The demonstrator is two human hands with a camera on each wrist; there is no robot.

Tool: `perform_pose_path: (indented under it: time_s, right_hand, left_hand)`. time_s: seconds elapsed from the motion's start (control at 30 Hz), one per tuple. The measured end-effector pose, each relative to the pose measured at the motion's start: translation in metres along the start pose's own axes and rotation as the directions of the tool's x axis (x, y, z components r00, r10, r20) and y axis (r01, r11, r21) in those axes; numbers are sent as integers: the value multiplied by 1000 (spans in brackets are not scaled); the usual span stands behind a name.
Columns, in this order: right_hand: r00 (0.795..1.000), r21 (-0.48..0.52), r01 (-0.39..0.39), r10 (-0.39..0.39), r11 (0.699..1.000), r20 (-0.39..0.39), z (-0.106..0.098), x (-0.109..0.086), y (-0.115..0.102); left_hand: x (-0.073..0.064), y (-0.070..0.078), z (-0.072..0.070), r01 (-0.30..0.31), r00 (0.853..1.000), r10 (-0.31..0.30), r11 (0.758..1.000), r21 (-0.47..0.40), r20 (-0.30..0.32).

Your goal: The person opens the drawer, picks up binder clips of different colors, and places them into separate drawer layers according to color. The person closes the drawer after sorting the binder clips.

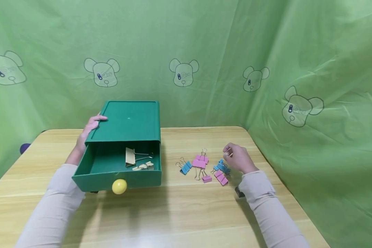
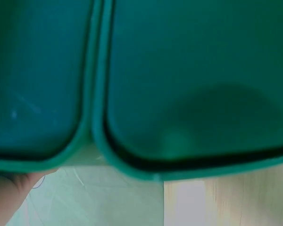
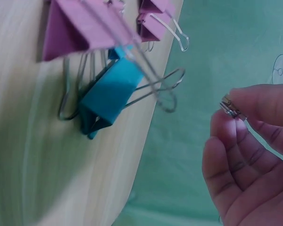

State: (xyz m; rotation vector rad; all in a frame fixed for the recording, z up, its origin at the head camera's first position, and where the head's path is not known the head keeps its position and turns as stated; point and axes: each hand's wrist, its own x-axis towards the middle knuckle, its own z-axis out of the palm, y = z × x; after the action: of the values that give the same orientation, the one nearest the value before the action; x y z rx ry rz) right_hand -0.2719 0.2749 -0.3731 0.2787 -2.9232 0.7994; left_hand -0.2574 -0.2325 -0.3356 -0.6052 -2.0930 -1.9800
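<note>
A green drawer box (image 1: pixel 130 120) stands at the left with its drawer (image 1: pixel 94 182) pulled out. My left hand (image 1: pixel 88 132) holds the box's left side, fingertips over its top edge; the rest of that hand is partly hidden. Inside the drawer lie a large pale gold binder clip (image 1: pixel 130 157) and small pale clips (image 1: pixel 143 166). Above the table's right part, my right hand (image 1: pixel 240 158) pinches a small brass and silver metal clip (image 3: pixel 230 108) between thumb and finger. Close to it lie a blue binder clip (image 1: pixel 222 167) and a pink binder clip (image 1: pixel 221 177).
More clips lie mid-table: a blue one (image 1: pixel 185 168), a pink one (image 1: pixel 200 161) and a smaller pink one (image 1: pixel 206 178). A yellow knob (image 1: pixel 119 186) sticks out from the drawer front. Green curtain (image 1: pixel 214 41) hangs behind and right of the wooden table (image 1: pixel 189 213).
</note>
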Motion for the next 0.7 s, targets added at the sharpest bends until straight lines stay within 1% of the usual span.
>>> perform_pose_path:
  time_s: [0.23,0.5,0.7]
  right_hand:
    - [999,0,49,-49,999,-21,1,0,-10]
    - [996,8,82,-82,997,-38,0,0,-24]
    - [991,15,125,-124,992,-52,0,-1,-38]
  left_hand:
    - [-1,0,2,12,1000,-12,1000,2,1]
    - [-2,-1,3,-1,1000,1,1000,-1,-6]
    - [-1,-1,2,2,1000,-2,1000,-5,-3]
